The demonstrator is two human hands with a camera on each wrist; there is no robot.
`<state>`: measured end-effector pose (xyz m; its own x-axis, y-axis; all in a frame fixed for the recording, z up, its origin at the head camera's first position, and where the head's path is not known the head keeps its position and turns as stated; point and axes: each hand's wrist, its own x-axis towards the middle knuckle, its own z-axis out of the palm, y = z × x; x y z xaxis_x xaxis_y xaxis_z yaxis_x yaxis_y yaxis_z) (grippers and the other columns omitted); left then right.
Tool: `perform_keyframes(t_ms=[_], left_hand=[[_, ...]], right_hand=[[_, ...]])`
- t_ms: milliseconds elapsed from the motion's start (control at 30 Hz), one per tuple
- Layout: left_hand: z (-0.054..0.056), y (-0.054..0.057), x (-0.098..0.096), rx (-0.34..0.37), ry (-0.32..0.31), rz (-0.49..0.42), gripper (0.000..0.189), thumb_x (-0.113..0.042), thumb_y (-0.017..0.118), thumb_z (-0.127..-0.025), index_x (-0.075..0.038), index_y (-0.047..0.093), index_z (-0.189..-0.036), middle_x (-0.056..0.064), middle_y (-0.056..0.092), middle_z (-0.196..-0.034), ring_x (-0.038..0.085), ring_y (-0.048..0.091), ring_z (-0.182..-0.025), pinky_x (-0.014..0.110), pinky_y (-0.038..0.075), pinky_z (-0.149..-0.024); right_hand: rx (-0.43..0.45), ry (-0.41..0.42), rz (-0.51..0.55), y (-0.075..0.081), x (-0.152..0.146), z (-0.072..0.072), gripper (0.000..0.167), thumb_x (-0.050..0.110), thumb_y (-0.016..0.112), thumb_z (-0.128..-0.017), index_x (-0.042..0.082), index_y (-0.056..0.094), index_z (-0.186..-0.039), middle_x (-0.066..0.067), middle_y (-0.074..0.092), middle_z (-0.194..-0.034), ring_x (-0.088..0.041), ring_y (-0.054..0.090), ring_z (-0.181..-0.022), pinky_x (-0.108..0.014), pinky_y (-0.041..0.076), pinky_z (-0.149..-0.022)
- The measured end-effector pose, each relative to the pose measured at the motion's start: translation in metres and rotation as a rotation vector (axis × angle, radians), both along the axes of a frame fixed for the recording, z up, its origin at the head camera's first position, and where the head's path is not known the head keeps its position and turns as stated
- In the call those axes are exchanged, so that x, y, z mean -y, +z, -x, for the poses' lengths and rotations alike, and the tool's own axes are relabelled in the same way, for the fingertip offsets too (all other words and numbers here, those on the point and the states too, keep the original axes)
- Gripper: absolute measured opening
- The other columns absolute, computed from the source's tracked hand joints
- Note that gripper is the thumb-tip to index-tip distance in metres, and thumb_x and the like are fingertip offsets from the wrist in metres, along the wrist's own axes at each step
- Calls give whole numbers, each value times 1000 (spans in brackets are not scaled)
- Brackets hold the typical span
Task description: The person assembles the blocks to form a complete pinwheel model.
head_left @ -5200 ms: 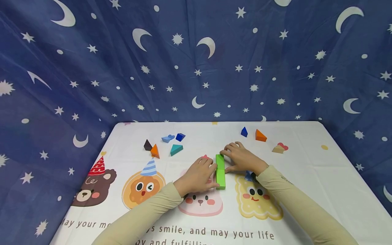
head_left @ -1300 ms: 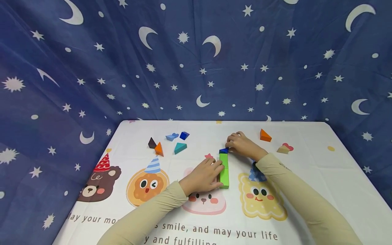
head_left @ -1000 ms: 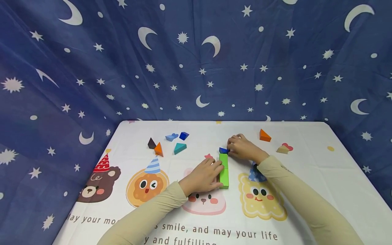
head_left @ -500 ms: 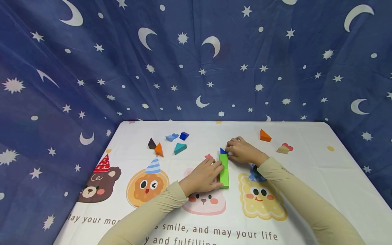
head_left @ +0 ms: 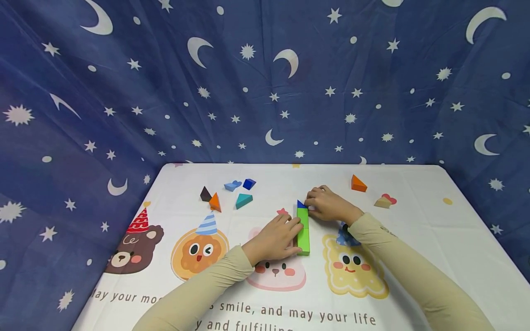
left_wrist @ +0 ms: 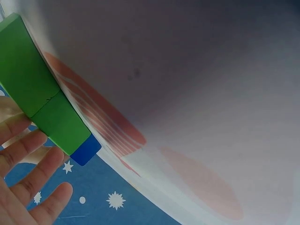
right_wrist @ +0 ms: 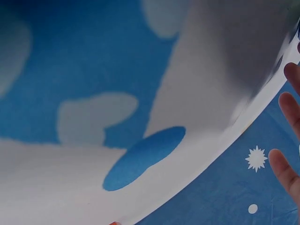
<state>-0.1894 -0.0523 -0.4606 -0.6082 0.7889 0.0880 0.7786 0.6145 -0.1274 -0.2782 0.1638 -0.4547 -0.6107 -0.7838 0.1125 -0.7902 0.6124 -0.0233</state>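
Two bright green blocks (head_left: 303, 239) lie end to end in a line on the tablecloth. At their far end sits a small blue triangular block (head_left: 301, 204), which also shows beyond the green in the left wrist view. My left hand (head_left: 275, 236) lies along the left side, its fingertips and thumb touching the green blocks. From the right, the fingertips of my right hand (head_left: 329, 204) touch the blue block's side. Its fingers look loosely bent and spread in the right wrist view, where no block can be made out.
Back left lie a black wedge (head_left: 205, 194), an orange one (head_left: 215, 202), a teal one (head_left: 244, 200), a light blue block (head_left: 230, 186) and a dark blue one (head_left: 249, 184). Back right are an orange wedge (head_left: 358, 184) and a tan block (head_left: 383, 202). A starry curtain (head_left: 265, 92) hangs behind.
The blue triangular block from the back right now stands at the green blocks' far end, brought by my right hand and turned there. My left hand has stayed beside the green blocks.
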Motion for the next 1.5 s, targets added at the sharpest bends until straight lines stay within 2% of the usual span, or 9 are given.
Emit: perform_keyframes(t_ms=[167, 267, 600, 967, 1233, 1500], left_hand=[[0, -1, 0, -4, -2, -2, 54, -57, 49, -89, -16, 48, -124, 0, 52, -129, 19, 49, -114, 33, 37, -106], [0, -1, 0, -12, -5, -1, 55, -57, 49, -89, -16, 48, -125, 0, 52, -129, 19, 49, -114, 33, 37, -106], [0, -1, 0, -19, -3, 8, 56, -58, 48, -89, -16, 47, -125, 1, 51, -130, 19, 49, -115, 33, 37, -106], [0, 0, 1, -34, -12, -1, 55, -58, 49, -89, -15, 48, -124, 1, 52, -129, 19, 50, -113, 33, 38, -105], [0, -2, 0, -30, -13, -6, 54, -58, 48, -89, -16, 48, -124, 1, 52, -130, 18, 50, -113, 33, 38, -105], [-1, 0, 0, -27, -14, -11, 52, -57, 49, -89, -15, 49, -121, 1, 53, -127, 18, 50, -111, 32, 39, -104]], right_hand=[[12, -30, 8, -2, 1, 4, 40, 22, 67, -83, 13, 61, -121, -8, 66, -107, -26, 59, -102, -51, 43, -94], [16, -34, -5, -4, 1, 7, 45, 20, 67, -83, 17, 58, -127, -7, 65, -108, -27, 59, -103, -50, 43, -93], [38, -39, -52, -2, 4, 9, 43, 19, 67, -84, 18, 59, -126, -7, 65, -107, -27, 59, -102, -51, 43, -92], [12, -40, -26, 1, 1, 6, 46, 21, 69, -82, 16, 58, -127, -8, 65, -105, -27, 59, -100, -51, 44, -91], [-36, -148, 26, 1, -27, 0, 52, 29, 73, -80, 16, 57, -127, -7, 64, -107, -28, 57, -104, -52, 41, -94], [-79, -226, 105, 9, -72, -11, 55, 27, 77, -76, 13, 58, -126, -10, 63, -105, -30, 57, -104, -56, 39, -92]])
